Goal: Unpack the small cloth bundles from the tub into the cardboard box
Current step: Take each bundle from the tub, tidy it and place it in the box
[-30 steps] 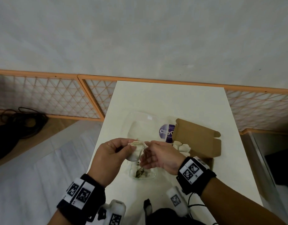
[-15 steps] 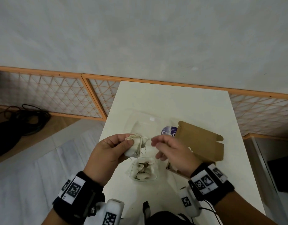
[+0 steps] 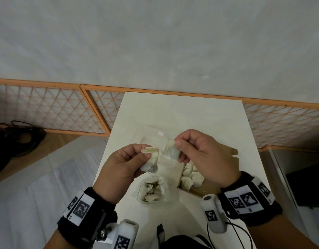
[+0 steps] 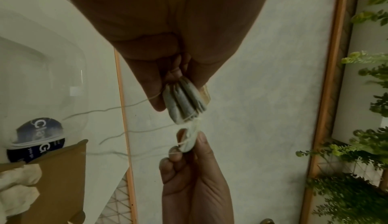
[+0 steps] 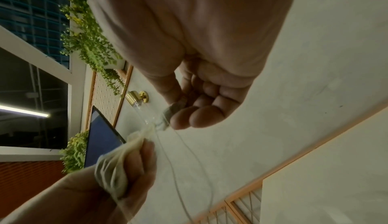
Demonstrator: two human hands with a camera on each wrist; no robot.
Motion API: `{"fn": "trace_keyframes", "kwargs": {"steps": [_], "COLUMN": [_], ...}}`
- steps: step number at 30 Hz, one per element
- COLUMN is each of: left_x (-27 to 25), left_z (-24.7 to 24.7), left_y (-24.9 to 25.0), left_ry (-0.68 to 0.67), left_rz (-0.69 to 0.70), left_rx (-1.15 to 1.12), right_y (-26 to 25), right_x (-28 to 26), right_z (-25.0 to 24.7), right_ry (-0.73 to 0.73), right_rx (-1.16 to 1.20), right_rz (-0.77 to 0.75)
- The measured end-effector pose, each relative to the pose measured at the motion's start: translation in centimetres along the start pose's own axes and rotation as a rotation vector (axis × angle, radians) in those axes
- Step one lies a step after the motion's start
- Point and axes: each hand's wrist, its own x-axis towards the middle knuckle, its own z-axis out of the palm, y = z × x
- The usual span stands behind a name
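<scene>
Separation step: a stack of bundles [image 3: 149,161] is pinched in the left hand [image 3: 122,163], one bundle [image 3: 171,151] pinched by the right hand [image 3: 205,155], threads tangled between. Next, probably: threads freed, bundle dropped in the cardboard box [image 3: 196,191] at right.

Off-white cloth bundles [image 3: 150,161], clump held above table, thin threads trailing; one bundle [image 3: 171,151] pulled off to right, still thread-linked. Clear plastic tub [image 3: 152,192] holds more bundles. Open brown cardboard box [image 3: 198,190] beside it, several bundles inside.
</scene>
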Motion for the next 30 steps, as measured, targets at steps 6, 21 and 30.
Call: {"fn": "trace_keyframes", "kwargs": {"steps": [6, 21, 30], "left_x": [-0.4, -0.2, -1.3], "left_z": [-0.1, 3.8, 3.9], "left_y": [0.1, 0.6, 0.6], "left_ry": [-0.051, -0.252, -0.229], "left_rz": [-0.024, 0.117, 0.127], "left_rx": [0.030, 0.217, 0.300], "right_y": [-0.5, -1.0, 0.5], "right_x": [0.1, -0.3, 0.4], "right_z": [-1.7, -0.4, -1.1], "right_ry": [0.113, 0.152, 0.319], "right_rx": [0.136, 0.183, 0.142], "right_rz": [-0.001, -0.088, -0.062]}}
